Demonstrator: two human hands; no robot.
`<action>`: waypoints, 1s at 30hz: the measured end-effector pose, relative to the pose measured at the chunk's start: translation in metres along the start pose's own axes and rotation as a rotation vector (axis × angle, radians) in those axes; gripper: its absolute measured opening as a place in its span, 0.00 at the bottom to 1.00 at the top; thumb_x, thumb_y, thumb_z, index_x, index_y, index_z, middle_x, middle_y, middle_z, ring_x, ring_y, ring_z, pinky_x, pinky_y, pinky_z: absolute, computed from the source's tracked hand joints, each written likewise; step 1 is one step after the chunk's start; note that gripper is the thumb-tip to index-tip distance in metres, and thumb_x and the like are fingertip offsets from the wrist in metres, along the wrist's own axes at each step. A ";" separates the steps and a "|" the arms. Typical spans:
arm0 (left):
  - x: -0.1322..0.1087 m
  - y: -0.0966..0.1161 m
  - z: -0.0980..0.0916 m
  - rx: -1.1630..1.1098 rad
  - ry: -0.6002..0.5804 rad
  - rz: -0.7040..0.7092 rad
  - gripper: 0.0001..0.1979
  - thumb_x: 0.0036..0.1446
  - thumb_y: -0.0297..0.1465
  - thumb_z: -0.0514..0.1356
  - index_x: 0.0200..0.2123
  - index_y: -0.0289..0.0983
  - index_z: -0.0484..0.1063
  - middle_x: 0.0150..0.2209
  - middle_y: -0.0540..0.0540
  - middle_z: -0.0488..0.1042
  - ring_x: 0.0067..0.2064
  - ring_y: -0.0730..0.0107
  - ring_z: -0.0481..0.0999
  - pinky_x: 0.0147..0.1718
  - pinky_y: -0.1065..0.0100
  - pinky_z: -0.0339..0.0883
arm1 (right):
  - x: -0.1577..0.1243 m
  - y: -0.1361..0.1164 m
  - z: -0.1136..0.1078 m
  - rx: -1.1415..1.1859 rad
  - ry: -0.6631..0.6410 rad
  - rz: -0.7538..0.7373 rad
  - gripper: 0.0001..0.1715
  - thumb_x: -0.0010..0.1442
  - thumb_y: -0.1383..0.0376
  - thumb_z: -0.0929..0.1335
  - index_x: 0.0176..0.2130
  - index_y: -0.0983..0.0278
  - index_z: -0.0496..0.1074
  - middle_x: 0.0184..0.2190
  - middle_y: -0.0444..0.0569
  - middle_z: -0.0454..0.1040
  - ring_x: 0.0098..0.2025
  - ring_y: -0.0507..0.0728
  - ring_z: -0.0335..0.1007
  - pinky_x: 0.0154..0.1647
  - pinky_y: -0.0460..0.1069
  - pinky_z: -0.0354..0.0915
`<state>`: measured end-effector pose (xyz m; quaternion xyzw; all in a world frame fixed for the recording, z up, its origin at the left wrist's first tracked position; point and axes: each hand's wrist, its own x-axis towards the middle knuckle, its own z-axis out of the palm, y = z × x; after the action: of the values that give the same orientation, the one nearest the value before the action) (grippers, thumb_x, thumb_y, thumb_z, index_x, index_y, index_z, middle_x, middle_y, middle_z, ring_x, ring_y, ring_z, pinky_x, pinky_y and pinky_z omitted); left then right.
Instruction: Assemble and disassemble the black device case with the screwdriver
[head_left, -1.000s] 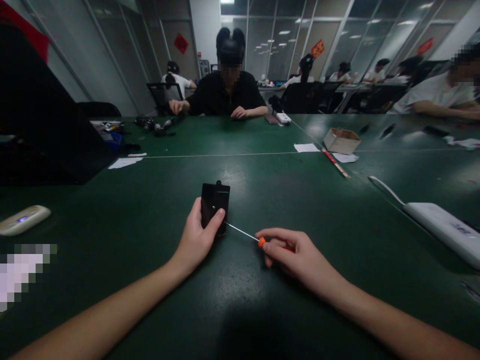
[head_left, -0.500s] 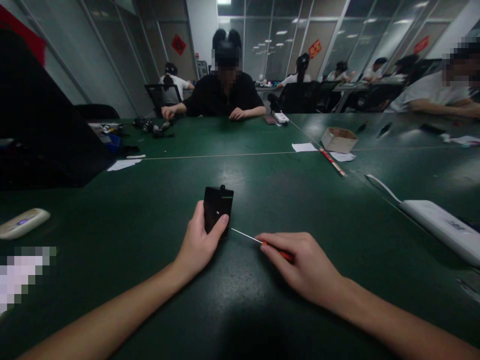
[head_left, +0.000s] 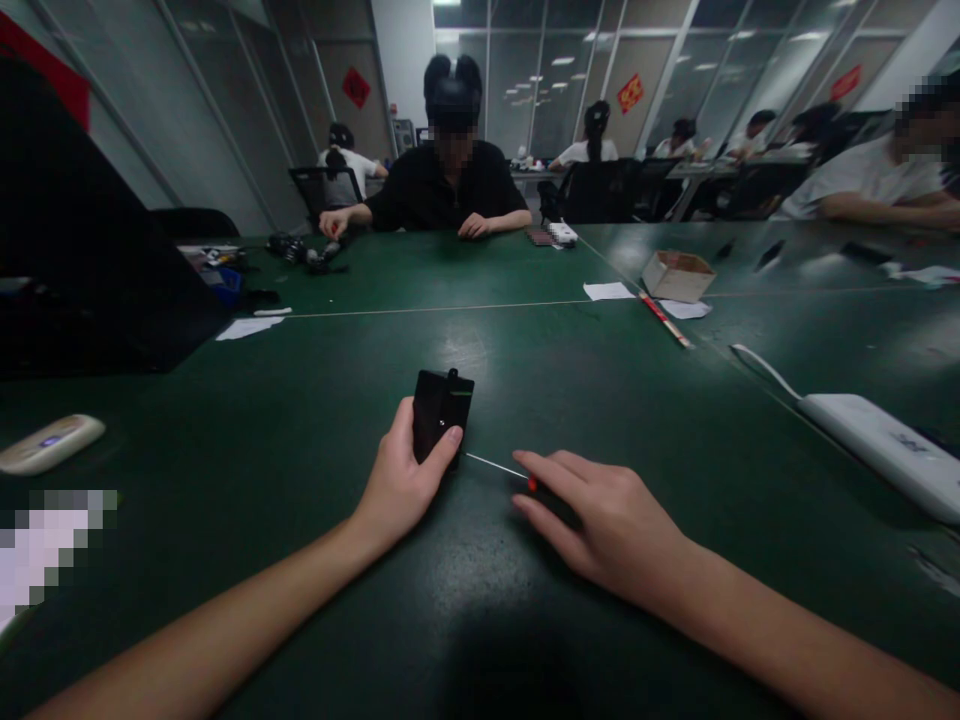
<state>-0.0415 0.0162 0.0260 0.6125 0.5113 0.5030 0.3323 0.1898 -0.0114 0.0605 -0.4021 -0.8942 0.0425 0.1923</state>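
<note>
My left hand point(head_left: 401, 490) grips a flat black box-like case point(head_left: 435, 405) with a small tab at its top edge, the thumb pressed on its face. A small bright spot shows on that face. In my right hand point(head_left: 611, 510) rests a screwdriver point(head_left: 533, 485) with a red-and-black handle and a thin metal shaft. The shaft points left to the case's lower right side; its tip is hidden by the case or too fine to see. My right thumb and index finger are spread a little off the handle, whose back end stays within the hand.
A white power strip point(head_left: 885, 445) lies on the right of the green table point(head_left: 315, 420). Farther back are a cardboard box point(head_left: 677, 278), papers and a red stick point(head_left: 664, 322). A cream oblong device point(head_left: 52, 443) sits at left. A person point(head_left: 450, 185) sits opposite.
My right thumb and index finger have spread apart from the screwdriver handle, where they were pinching it. The case has shifted slightly to the right in the picture.
</note>
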 end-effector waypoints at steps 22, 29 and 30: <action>0.009 -0.008 -0.001 -0.078 0.016 0.017 0.16 0.57 0.39 0.64 0.43 0.38 0.67 0.37 0.48 0.72 0.38 0.67 0.70 0.39 0.67 0.63 | 0.004 0.012 0.008 0.235 0.148 0.121 0.19 0.64 0.57 0.66 0.50 0.63 0.76 0.44 0.53 0.80 0.44 0.62 0.79 0.44 0.57 0.75; 0.008 -0.007 -0.001 -0.079 0.015 0.011 0.16 0.58 0.40 0.64 0.44 0.37 0.67 0.37 0.48 0.71 0.39 0.67 0.70 0.39 0.67 0.64 | 0.004 0.013 0.006 0.276 0.103 0.192 0.21 0.65 0.54 0.65 0.50 0.62 0.77 0.41 0.52 0.82 0.38 0.61 0.81 0.38 0.54 0.77; 0.008 -0.007 -0.001 -0.083 0.013 0.008 0.16 0.58 0.40 0.63 0.44 0.37 0.67 0.38 0.48 0.71 0.39 0.67 0.70 0.39 0.67 0.64 | 0.003 0.013 0.006 0.275 0.109 0.189 0.20 0.66 0.55 0.65 0.49 0.62 0.77 0.41 0.52 0.82 0.38 0.60 0.81 0.37 0.54 0.77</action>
<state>-0.0445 0.0256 0.0220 0.5969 0.4895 0.5293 0.3521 0.1951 0.0002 0.0532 -0.4563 -0.8263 0.1604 0.2886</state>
